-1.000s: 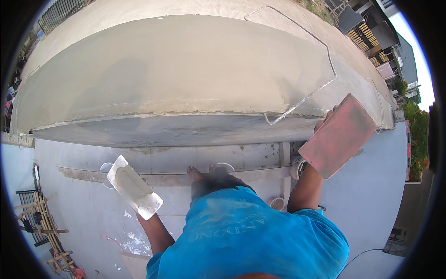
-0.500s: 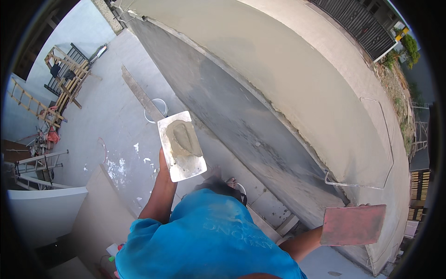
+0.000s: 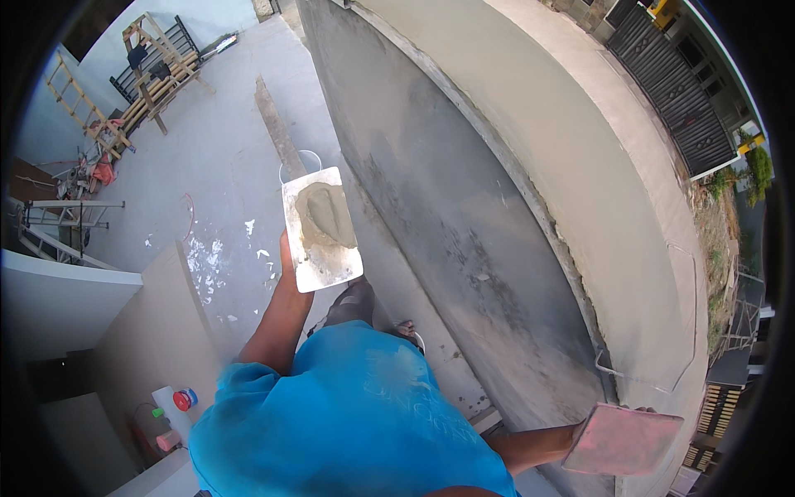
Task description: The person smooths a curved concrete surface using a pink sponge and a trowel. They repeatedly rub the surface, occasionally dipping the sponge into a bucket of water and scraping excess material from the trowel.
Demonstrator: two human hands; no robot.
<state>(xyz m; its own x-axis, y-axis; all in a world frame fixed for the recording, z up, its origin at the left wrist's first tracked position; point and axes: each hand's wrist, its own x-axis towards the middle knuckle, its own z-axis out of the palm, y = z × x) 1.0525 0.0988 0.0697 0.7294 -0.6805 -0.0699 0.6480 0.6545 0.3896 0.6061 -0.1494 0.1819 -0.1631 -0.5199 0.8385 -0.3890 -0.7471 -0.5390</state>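
Note:
My left hand (image 3: 287,255), mostly hidden beneath it, grips a white rectangular mortar board (image 3: 331,275). A mound of wet grey mortar (image 3: 330,217) with a hollow pressed into it lies on top. Out to the right, my right hand (image 3: 648,410) holds a reddish rectangular plastering float (image 3: 625,443); its face hides most of the fingers. The float is close to the right end of a long wall, whose top (image 3: 530,124) is coated in smooth plaster and whose near side (image 3: 431,157) is dark grey. I cannot tell whether it touches the wall.
A bent metal rod (image 3: 694,315) sticks out from the wall near the float. On the floor ahead stand a white bucket (image 3: 310,157) and a long plank (image 3: 275,120). A wooden ladder (image 3: 79,99) and sawhorse are at the far left; bottles (image 3: 171,403) stand at lower left.
The whole view has turned and shifted, so wall and floor sit differently in it. The float in my right hand is lower and more tilted. The mortar board is still held, its mound unchanged.

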